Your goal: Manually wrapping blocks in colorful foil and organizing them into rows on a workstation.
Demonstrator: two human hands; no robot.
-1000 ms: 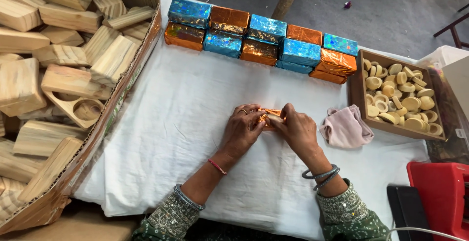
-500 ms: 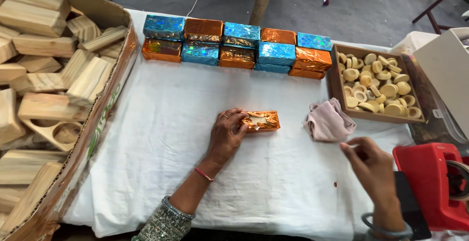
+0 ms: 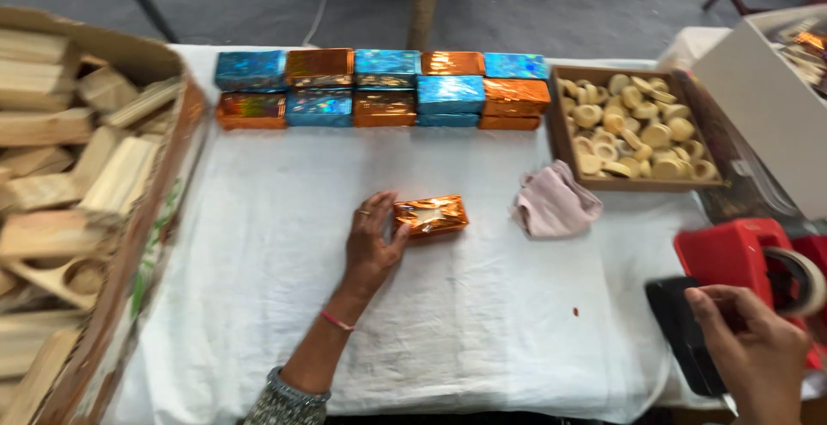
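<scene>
In the head view, the orange foil-wrapped block point(image 3: 431, 215) lies flat on the white cloth point(image 3: 482, 322), a little past the cloth's middle, and serves as the fixed mark for everything else. The left hand point(image 3: 373, 240) rests just beside its near-left end, fingers spread and lightly curled, fingertips pressing that end rather than closing around the block. Just right of the block sits a crumpled pink rag point(image 3: 553, 203), not touching it. Beyond the block, along the far edge of the cloth, runs a double row of wrapped boxes point(image 3: 383, 89) in blue and orange foil. Right of the block and past the rag stands a shallow cardboard tray point(image 3: 562, 145) filled with small pale wooden rings. Far left of the block is a big cardboard carton point(image 3: 129, 261) heaped with plain wooden blocks. Well to the right of the block and nearer the viewer, the right hand point(image 3: 758, 356) is set against a red tape dispenser point(image 3: 741, 257) with its black base; the fingers look bent toward it, but how firmly they grip cannot be told.
</scene>
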